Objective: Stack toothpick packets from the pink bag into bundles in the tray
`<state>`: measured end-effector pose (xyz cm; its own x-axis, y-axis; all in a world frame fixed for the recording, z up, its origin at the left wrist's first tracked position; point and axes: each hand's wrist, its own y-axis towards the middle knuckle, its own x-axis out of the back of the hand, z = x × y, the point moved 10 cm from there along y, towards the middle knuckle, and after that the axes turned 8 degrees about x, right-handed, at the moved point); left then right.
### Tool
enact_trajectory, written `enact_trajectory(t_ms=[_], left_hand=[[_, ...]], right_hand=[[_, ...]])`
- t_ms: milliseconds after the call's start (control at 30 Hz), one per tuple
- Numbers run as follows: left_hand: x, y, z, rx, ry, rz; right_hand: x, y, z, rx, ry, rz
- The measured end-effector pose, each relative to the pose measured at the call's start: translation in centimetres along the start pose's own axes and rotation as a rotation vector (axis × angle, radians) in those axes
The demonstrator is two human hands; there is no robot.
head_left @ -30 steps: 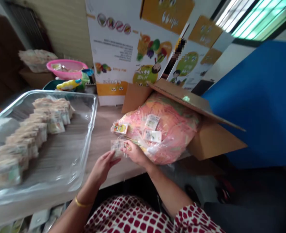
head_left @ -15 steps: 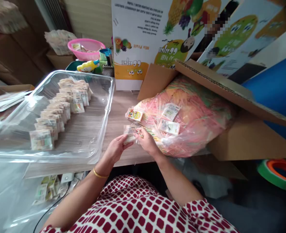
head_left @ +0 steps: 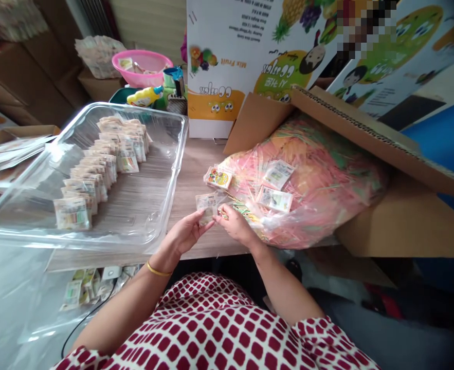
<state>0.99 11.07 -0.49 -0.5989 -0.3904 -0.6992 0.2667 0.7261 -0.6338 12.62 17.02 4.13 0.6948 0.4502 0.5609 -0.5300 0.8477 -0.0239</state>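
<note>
Between thumb and fingers, my left hand grips a small clear printed packet above the table. My right hand is closed at the packet's right side, its fingers pinching several thin candy sticks. Just beyond my hands lies a large clear bag of coloured sticks, in an open carton. Two printed packets rest on top of it, one a white packet. A small fruit-printed packet sits at the bag's left edge.
At left, a clear plastic tray holds rows of filled packets. Behind it stand a pink basin and a yellow bottle. A white printed carton stands at the back; a cardboard flap juts out at right.
The view has shifted slightly, so the table's things appear a little farther right. My hands stay together at the packet. The round green and orange object at the right edge has left the view.
</note>
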Motion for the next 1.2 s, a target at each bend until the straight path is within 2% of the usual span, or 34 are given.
enact_trajectory(t_ms=[100, 267, 433, 567, 633, 700, 767, 833, 900, 967, 1100, 1200], left_hand=[[0.1, 0.4, 0.3, -0.015, 0.003, 0.012], [0.0, 0.5, 0.0, -0.136, 0.095, 0.042], [-0.4, 0.1, 0.5, -0.094, 0.210, 0.073], [-0.4, 0.2, 0.4, -0.057, 0.156, 0.052], [-0.5, 0.3, 0.1, -0.085, 0.121, 0.043], [-0.4, 0.2, -0.6, -0.166, 0.132, 0.023], [-0.1, 0.0, -1.1, -0.249, 0.193, -0.009], [0.3, -0.1, -1.2, -0.296, 0.265, -0.040], [0.6, -0.3, -1.2, -0.317, 0.305, -0.069], [0.6, -0.4, -1.0, -0.326, 0.318, -0.078], [-0.2, -0.5, -0.5, -0.317, 0.327, -0.038], [-0.5, -0.8, -0.3, -0.308, 0.362, -0.018]], right_hand=[[-0.1, -0.3, -0.3, -0.005, -0.045, -0.024], [0.2, -0.6, -1.2, -0.044, 0.151, -0.125], [-1.3, -0.8, -1.2, -0.075, 0.184, 0.011], [-1.2, -1.1, -1.3, -0.085, 0.097, -0.003], [-1.0, -1.2, -1.5, -0.087, 0.030, 0.000], [-0.1, -1.1, -1.3, -0.064, 0.020, -0.044], [1.6, -1.1, -0.8, -0.039, 0.058, -0.145], [3.7, -1.3, -0.2, -0.023, 0.093, -0.250], [5.0, -1.4, 0.5, -0.005, 0.109, -0.292], [5.1, -1.1, 1.2, 0.021, 0.134, -0.253], [2.5, -0.2, 1.3, 0.021, 0.191, -0.048], [1.9, 0.1, 1.1, 0.012, 0.189, -0.049]])
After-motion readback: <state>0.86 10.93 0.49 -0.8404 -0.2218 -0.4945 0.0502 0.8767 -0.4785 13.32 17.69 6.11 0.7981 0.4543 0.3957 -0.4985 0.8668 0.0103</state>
